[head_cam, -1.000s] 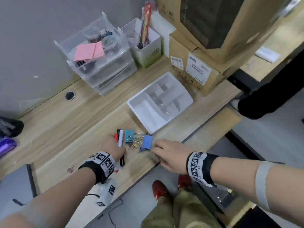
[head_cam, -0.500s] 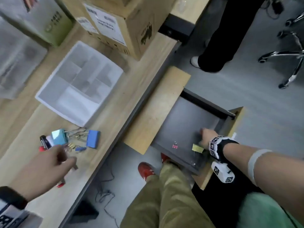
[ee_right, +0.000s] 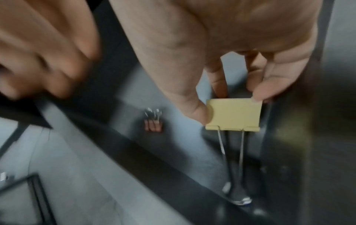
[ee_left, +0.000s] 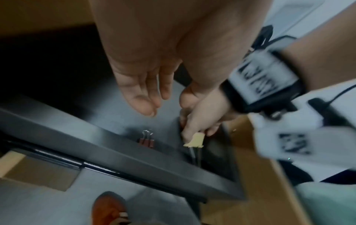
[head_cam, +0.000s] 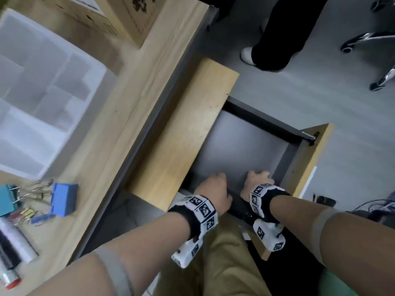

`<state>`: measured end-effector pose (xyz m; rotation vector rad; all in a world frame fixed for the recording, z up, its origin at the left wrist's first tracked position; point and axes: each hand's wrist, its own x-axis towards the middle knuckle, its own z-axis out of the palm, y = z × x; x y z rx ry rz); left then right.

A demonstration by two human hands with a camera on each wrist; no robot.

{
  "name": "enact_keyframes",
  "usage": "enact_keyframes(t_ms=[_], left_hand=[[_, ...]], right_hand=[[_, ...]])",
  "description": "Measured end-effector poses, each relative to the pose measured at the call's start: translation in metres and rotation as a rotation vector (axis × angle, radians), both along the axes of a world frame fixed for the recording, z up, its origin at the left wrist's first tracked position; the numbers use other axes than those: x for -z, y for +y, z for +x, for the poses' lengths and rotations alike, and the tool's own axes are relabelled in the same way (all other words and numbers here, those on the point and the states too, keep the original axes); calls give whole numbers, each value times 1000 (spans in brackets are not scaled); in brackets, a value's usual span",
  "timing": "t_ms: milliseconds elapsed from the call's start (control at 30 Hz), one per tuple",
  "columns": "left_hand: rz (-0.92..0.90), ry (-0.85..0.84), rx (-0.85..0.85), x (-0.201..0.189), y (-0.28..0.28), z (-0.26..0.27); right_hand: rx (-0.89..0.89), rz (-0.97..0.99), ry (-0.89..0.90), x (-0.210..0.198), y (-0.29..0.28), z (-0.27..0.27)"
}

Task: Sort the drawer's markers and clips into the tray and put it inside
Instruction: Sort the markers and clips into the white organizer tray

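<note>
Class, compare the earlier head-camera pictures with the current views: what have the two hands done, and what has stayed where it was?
The left hand left the clips on the desk and came down into the open drawer, open-fingered above the small red clips. The right hand, already in the drawer half a second ago, now pinches the yellow binder clip. The white tray and the blue binder clip remain on the desk.

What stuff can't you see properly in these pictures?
- Head view: the yellow binder clip is hidden under the right hand.
- Head view: the small red clips are hidden below the left hand.
- Right wrist view: the left hand is a blur at the edge.
- Head view: the tray is smeared and cut off by the left edge.
</note>
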<state>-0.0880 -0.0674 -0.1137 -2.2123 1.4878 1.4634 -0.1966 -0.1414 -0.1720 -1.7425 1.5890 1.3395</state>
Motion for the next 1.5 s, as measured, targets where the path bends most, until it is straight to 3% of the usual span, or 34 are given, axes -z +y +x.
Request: enact_keyframes(t_ms=[167, 367, 500, 667, 800, 933, 1167, 1500], left_hand=[[111, -161, 90, 60, -6, 0], [36, -158, 275, 78, -13, -3], [-9, -84, 230, 54, -17, -3], [20, 18, 199, -27, -11, 11], [191, -6, 331, -89, 6, 38], [267, -75, 252, -118, 17, 76], [255, -155, 158, -156, 44, 124], [166, -112, -252, -191, 129, 179]], right_hand=[[239, 169, -310, -37, -35, -11], [475, 238, -727, -78, -61, -55], [831, 269, -902, -104, -54, -98], [1049, -116, -796, -106, -35, -139], [1023, -161, -682, -92, -15, -134], [1035, -196, -672, -98, -13, -113], [829, 1, -651, -111, -22, -44], [204, 347, -636, -166, -12, 72]])
